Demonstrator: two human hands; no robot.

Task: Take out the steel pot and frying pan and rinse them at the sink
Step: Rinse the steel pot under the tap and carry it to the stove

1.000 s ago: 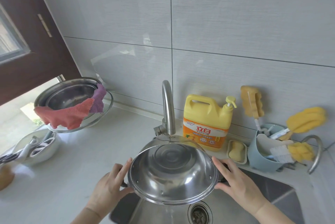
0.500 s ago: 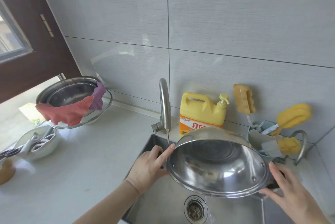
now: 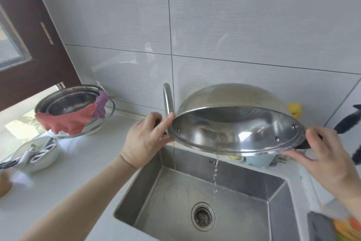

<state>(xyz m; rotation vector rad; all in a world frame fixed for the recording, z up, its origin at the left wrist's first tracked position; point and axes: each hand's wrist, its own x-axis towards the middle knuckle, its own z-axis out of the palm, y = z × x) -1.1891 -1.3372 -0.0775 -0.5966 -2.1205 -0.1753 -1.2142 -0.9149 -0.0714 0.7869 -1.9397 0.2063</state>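
Steel is what fills the middle of the view: one steel pot (image 3: 234,123) is held tipped above the sink (image 3: 244,180), its open mouth turned forward and down, its rounded base toward the wall tiles (image 3: 254,25). The pot is carried between two hands. The left hand (image 3: 145,140) is curled round the dark handle at the pot's left rim, with fingertips laid against the rim's edge. The right hand (image 3: 328,157) is closed on the dark handle at the right rim, thumb above and fingers beneath. A thin run of water is seen falling from the pot's lowest edge into the sink, and a second fine stream drops from the one tap (image 3: 169,98), which rises just behind the pot's left rim. One drain (image 3: 203,216) is set in the sink floor, below the pot. Left of the sink, on the counter (image 3: 82,172), one glass bowl (image 3: 109,111) is seen with a steel basin (image 3: 68,100) nested inside it, and two cloths are draped over their rims: a red cloth (image 3: 66,121) and a purple cloth (image 3: 100,107).
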